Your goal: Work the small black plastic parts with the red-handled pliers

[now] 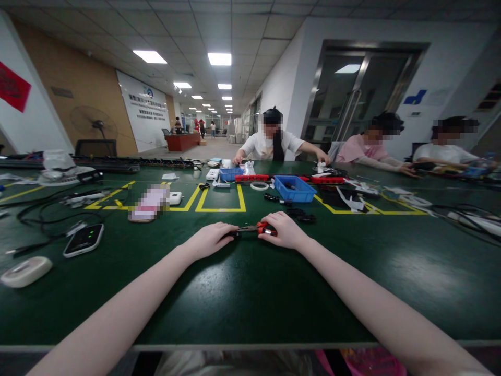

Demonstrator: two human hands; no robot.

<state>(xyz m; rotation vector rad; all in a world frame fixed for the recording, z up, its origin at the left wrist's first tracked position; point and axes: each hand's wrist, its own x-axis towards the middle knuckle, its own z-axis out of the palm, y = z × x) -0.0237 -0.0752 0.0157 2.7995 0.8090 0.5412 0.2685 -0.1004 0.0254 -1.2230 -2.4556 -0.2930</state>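
Note:
Over the middle of the green table (250,303), my right hand (287,231) is closed around the red handles of a pair of pliers (250,228). The metal jaws point left, toward my left hand (213,238). That hand is closed on a small black part (235,235), mostly covered by the fingers, and the jaw tips are at or touching it. Just beyond my hands lie black connector pieces (301,215) and a blue bin (295,189) with dark parts inside.
On the left lie a phone (146,206), a white device with green lights (84,240), a white rounded object (26,271) and black cables (35,214). Yellow tape (221,210) marks the tabletop. A co-worker (274,138) sits opposite; two more people are at the right.

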